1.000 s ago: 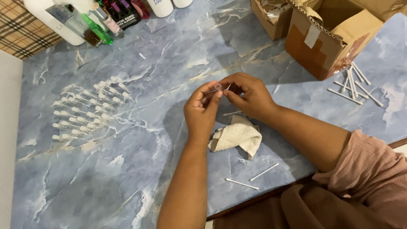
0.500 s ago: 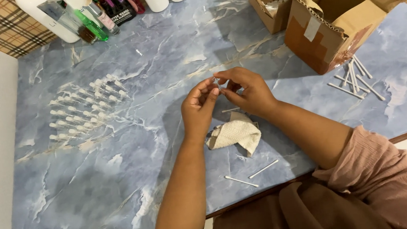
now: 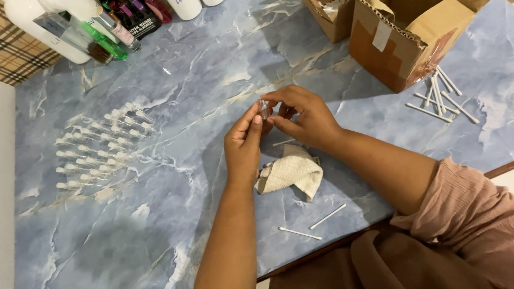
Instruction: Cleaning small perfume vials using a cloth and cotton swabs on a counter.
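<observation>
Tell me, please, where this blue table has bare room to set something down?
Bare: the near-left corner below the rows of small vials, and the stretch between the hands and the bottles. Crowded: around the cardboard boxes and cotton swabs.

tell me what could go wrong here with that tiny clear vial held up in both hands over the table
The small clear vial is pinched only at the fingertips of the left hand and right hand, so it might slip onto the marble table. A forearm could also brush the loose swabs near the table edge off it, or a sweep left might scatter the rows of vials.
</observation>
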